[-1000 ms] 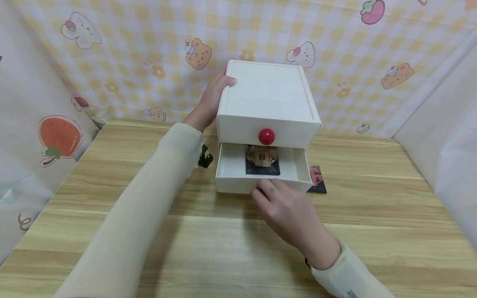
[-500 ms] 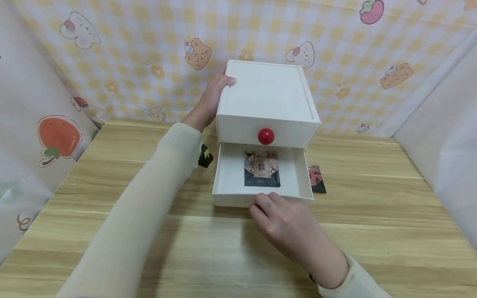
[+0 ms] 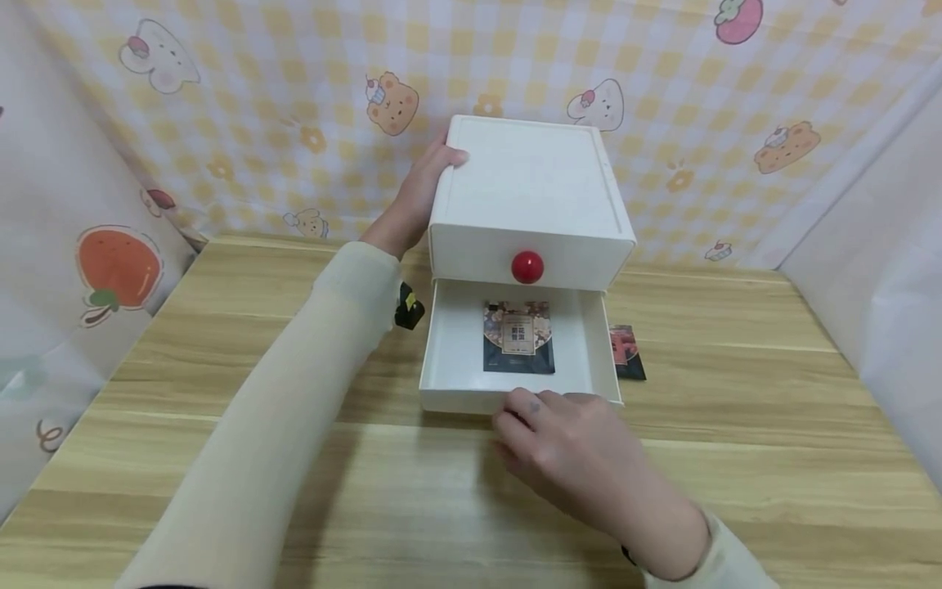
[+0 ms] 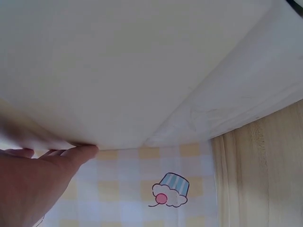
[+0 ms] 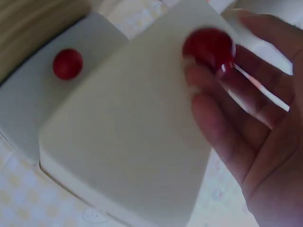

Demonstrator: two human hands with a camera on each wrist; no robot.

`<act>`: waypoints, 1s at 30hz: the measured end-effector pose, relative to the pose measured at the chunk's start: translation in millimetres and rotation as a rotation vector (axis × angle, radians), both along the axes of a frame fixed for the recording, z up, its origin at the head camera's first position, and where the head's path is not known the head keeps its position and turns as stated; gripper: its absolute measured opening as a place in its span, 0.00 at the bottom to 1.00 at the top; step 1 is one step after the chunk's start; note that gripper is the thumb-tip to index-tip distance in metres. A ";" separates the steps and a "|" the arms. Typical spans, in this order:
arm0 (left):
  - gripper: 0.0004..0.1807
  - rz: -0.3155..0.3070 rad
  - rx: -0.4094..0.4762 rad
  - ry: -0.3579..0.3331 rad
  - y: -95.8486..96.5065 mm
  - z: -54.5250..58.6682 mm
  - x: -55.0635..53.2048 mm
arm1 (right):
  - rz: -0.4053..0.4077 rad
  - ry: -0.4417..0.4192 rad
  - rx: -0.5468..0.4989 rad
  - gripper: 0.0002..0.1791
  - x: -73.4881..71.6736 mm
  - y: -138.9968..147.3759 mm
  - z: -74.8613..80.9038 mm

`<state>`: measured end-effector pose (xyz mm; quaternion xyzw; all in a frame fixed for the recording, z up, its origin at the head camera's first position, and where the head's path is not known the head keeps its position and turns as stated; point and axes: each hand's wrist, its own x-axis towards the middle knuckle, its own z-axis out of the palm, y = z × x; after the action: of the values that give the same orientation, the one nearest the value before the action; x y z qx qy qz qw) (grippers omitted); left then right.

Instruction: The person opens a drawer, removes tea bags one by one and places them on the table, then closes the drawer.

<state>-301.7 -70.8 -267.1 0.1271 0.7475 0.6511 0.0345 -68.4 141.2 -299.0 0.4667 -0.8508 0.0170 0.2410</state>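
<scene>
A white two-drawer storage box [image 3: 533,176] stands on the table, its lower drawer [image 3: 452,360] pulled out. My left hand [image 3: 423,184] holds the box at its rear left, thumb over the top edge; in the left wrist view, fingers [image 4: 78,153] reach the far edge of the side wall. My right hand [image 3: 562,450] is at the drawer's front. In the right wrist view its fingers curl round a red ball knob [image 5: 208,47]. A flat dark sachet with a floral print [image 3: 518,337] lies inside the drawer. The shut upper drawer has a red knob [image 3: 527,267].
Another dark sachet with red print [image 3: 627,353] lies right of the box, partly hidden by it. A small black and yellow item [image 3: 408,307] shows beside the left sleeve. A checked cloth [image 3: 294,98] hangs behind the wooden table [image 3: 736,393].
My right hand has drawn the lower drawer out toward me, mostly in the first half second. More of the sachet inside now shows. The left hand has stayed on the box.
</scene>
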 end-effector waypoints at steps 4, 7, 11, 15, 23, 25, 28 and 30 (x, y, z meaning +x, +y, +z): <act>0.38 -0.001 0.019 0.008 0.6 -1.2 0.1 | 0.069 -0.068 -0.146 0.09 -7.9 7.0 10.2; 0.38 -0.003 0.022 0.013 0.8 -1.7 0.1 | 0.107 -0.079 -0.251 0.07 -16.0 14.3 16.7; 0.38 -0.002 0.021 0.004 1.1 -1.5 -0.4 | 0.062 -0.057 -0.287 0.09 -26.8 23.3 21.9; 0.38 -0.001 0.025 -0.005 1.9 -1.5 -0.5 | -0.036 -0.084 -0.242 0.11 -36.7 29.5 25.3; 0.37 0.003 0.023 0.007 2.0 -3.6 -0.8 | -0.173 -0.308 -0.122 0.19 -57.8 30.2 29.0; 0.38 0.004 0.026 0.009 2.7 -3.9 -1.3 | -0.193 -0.352 -0.094 0.21 -61.1 30.4 28.4; 0.38 0.007 0.033 0.007 2.6 -3.7 -2.4 | -0.211 -0.410 -0.057 0.21 -66.2 30.7 26.2; 0.39 0.014 0.034 0.003 1.9 -2.8 -2.9 | -0.224 -0.447 -0.037 0.22 -70.1 30.4 23.8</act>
<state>-304.6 -68.9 -269.9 0.1234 0.7373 0.6637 0.0265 -138.5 171.6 -275.1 0.3498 -0.9288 0.1085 0.0559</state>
